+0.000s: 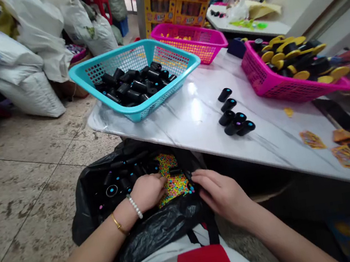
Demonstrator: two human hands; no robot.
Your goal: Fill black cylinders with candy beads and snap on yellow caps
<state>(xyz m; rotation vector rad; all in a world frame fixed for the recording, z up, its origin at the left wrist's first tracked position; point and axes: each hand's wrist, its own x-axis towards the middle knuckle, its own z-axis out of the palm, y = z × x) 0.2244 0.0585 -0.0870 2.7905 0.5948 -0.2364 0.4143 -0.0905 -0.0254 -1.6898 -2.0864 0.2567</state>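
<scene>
Low in front of me lies a black plastic bag (177,214) holding many small coloured beads (172,184) and several black plastic cylinders (125,184). My left hand (150,191), with a pearl bracelet and a gold bangle at the wrist, reaches into the beads with its fingers curled. Its fingertips are hidden, so what they hold cannot be made out. My right hand (219,191) pinches a black cylinder, mostly covered, at the bag's right side. Another black cylinder (175,171) rests on the beads between the hands.
A marble-look table (191,130) bears a blue basket (140,112) of black cylinders, a pink basket (274,84) of black and yellow parts, and another pink basket (214,40) behind. Several loose cylinders (234,127) stand on it. White sacks (36,91) line the left; yellow boxes (160,17) are stacked behind.
</scene>
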